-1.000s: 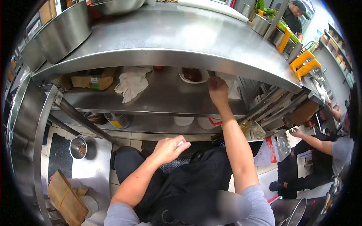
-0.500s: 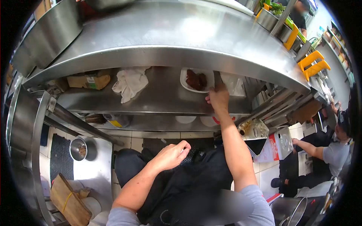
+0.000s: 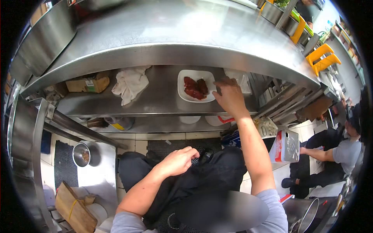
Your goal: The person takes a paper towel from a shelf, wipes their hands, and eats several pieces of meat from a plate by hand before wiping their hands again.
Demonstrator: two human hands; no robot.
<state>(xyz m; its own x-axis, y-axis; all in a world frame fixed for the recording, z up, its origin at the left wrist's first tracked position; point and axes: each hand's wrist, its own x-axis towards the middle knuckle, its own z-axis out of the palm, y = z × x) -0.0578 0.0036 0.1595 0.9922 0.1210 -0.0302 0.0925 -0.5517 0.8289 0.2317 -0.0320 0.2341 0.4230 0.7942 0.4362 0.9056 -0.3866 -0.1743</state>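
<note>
From here, the dish (image 3: 208,79) sits near the front edge of the shelf (image 3: 163,93), just left of the right hand (image 3: 230,95); the left hand (image 3: 178,160) is well apart. Whether either's curled fingers hold anything, I can't tell.

We see a white, rounded-square dish (image 3: 197,73) sitting upright and level on the metal shelf (image 3: 161,99), its lower rim near the shelf's front edge. Inside, we find glossy, dark red meat pieces (image 3: 193,91) bunched together around the middle, leaving the dish's white surface bare around them.
</note>
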